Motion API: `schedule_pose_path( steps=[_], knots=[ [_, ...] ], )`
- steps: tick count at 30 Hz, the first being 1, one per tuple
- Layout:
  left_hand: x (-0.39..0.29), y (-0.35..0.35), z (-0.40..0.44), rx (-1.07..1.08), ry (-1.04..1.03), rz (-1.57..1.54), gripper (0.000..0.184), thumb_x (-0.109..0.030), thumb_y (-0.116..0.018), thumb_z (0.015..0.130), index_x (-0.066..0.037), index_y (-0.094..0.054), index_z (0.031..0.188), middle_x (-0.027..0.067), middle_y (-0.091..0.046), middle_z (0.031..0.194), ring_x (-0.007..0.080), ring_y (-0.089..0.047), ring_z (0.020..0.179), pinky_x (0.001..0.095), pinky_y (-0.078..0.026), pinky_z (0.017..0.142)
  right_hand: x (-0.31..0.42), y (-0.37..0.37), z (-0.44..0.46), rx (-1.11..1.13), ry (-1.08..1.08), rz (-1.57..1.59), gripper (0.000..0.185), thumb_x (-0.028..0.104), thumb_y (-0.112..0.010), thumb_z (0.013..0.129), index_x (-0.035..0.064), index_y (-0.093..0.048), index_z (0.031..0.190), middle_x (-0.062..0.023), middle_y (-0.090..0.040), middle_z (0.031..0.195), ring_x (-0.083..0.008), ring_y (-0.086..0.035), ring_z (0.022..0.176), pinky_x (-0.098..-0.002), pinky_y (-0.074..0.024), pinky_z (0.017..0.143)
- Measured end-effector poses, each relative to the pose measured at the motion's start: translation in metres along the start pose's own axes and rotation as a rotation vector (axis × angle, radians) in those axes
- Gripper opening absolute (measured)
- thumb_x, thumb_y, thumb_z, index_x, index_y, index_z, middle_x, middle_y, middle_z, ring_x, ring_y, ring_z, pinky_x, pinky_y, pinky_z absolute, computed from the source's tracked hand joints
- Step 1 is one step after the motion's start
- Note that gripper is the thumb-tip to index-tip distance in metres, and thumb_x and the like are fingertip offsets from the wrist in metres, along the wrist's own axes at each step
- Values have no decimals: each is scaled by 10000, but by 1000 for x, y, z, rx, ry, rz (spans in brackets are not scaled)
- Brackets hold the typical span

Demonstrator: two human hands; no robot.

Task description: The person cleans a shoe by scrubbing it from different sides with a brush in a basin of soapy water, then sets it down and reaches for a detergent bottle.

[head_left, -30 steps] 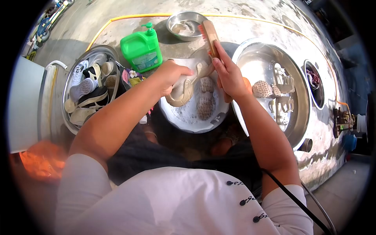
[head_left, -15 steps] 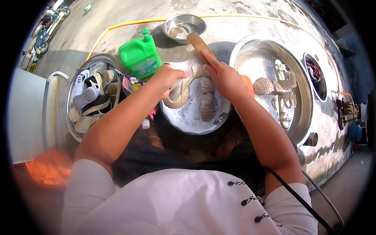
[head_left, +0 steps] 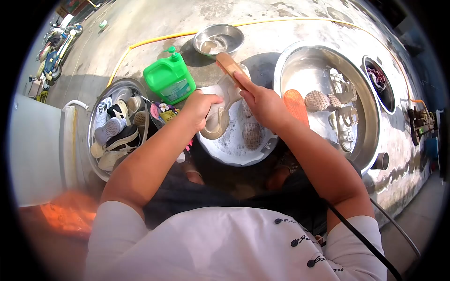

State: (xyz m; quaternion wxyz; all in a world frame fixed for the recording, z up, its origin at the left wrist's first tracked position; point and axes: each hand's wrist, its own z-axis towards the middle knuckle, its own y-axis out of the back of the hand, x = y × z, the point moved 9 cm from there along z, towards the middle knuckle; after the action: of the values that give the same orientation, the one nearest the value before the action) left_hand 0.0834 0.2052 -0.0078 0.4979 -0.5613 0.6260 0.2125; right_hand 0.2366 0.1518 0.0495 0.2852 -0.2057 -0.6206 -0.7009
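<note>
My left hand (head_left: 202, 107) is closed around a pale shoe (head_left: 216, 122), holding it tilted above a white basin (head_left: 220, 152). In my right hand (head_left: 263, 102) is a wooden scrubbing brush (head_left: 230, 66), its bristles turned toward the shoe's upper part. My right hand hides some of the contact between brush and shoe. Below them, a beige woven shoe (head_left: 252, 136) lies in the basin's sudsy water, with a similar one partly hidden behind it.
A green pump jug (head_left: 169, 79) and a metal tub of several shoes (head_left: 99, 169) stand left. On the right, a large steel basin (head_left: 370, 140) holds sandals (head_left: 346, 89) and woven shoes. An orange insole (head_left: 295, 107) leans there. Behind are a small metal bowl (head_left: 239, 42) and a yellow hose (head_left: 281, 20).
The view has shifted slightly, so most things sit a little lower in it. The brush has moved slightly toward me over the shoe, and its bristles now show. Both hands keep their grips.
</note>
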Motion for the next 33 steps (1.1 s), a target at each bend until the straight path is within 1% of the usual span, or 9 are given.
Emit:
schedule_pose_path(
  steps=[3, 11, 17, 20, 22, 25, 29, 30, 33],
  knots=[
    [-3, 17, 10, -24, -40, -9, 272, 19, -615, 797, 92, -600, 1059, 165, -665, 979, 249, -675, 831, 379, -549, 756, 29, -19, -16, 159, 80, -44, 440, 276, -478, 977, 325, -408, 1408, -177, -655, 891, -379, -642, 776, -474, -505, 688],
    [-5, 13, 1, -62, -34, 14, 231, 45, -621, 766, 107, -605, 987, 175, -664, 911, 241, -681, 751, 358, -547, 666, 35, -26, -22, 204, 34, 23, 511, 244, -522, 966, 315, -366, 1447, -221, -656, 949, -398, -630, 893, -433, -489, 788],
    [12, 15, 5, -34, 37, 1, 292, 8, -659, 742, 87, -597, 1016, 161, -653, 953, 229, -651, 854, 346, -524, 762, -9, 11, 5, 45, -280, 118, 455, 263, -480, 983, 291, -403, 1431, -242, -655, 1000, -418, -631, 915, -441, -495, 784],
    [-8, 16, 0, -95, -33, 231, 281, -7, -658, 746, 95, -621, 1005, 150, -659, 949, 220, -636, 856, 320, -486, 760, 52, -15, -12, 70, 158, 162, 517, 157, -548, 953, 275, -411, 1437, -255, -631, 1086, -402, -627, 976, -408, -490, 822],
    [-7, 22, 2, -176, -17, 295, 338, -28, -696, 707, 95, -610, 1010, 170, -652, 944, 231, -625, 859, 335, -483, 761, 7, -12, 4, 71, -108, 196, 482, 191, -516, 978, 281, -407, 1439, -263, -636, 1051, -388, -646, 940, -402, -501, 757],
    [0, 22, 0, -166, 2, 265, 348, -28, -695, 703, 77, -621, 1027, 173, -662, 968, 239, -632, 877, 338, -488, 790, -31, 12, 19, 15, -275, 196, 449, 222, -462, 1007, 266, -406, 1451, -107, -687, 1066, -144, -631, 823, -302, -495, 757],
    [-9, 26, -14, -121, 17, 319, 350, -53, -696, 708, 56, -632, 1035, 174, -667, 983, 245, -637, 889, 341, -488, 803, 37, 3, -2, 232, -221, 77, 477, 183, -509, 986, 244, -411, 1448, -153, -662, 1132, -168, -645, 942, -288, -471, 837],
    [-13, 30, -13, -142, -2, 424, 353, -70, -699, 711, 54, -633, 1035, 178, -668, 982, 246, -638, 890, 343, -487, 803, 44, -13, -8, 184, 86, 107, 487, 155, -523, 975, 232, -416, 1443, -195, -648, 1146, -256, -662, 998, -314, -477, 847],
    [-26, 37, -20, -180, -64, 503, 369, -116, -710, 711, 58, -629, 1025, 186, -669, 959, 254, -639, 883, 351, -484, 799, 13, 3, 10, 167, -258, -98, 450, 182, -475, 994, 207, -413, 1439, -244, -638, 1096, -370, -635, 1025, -359, -493, 812]
  ],
)
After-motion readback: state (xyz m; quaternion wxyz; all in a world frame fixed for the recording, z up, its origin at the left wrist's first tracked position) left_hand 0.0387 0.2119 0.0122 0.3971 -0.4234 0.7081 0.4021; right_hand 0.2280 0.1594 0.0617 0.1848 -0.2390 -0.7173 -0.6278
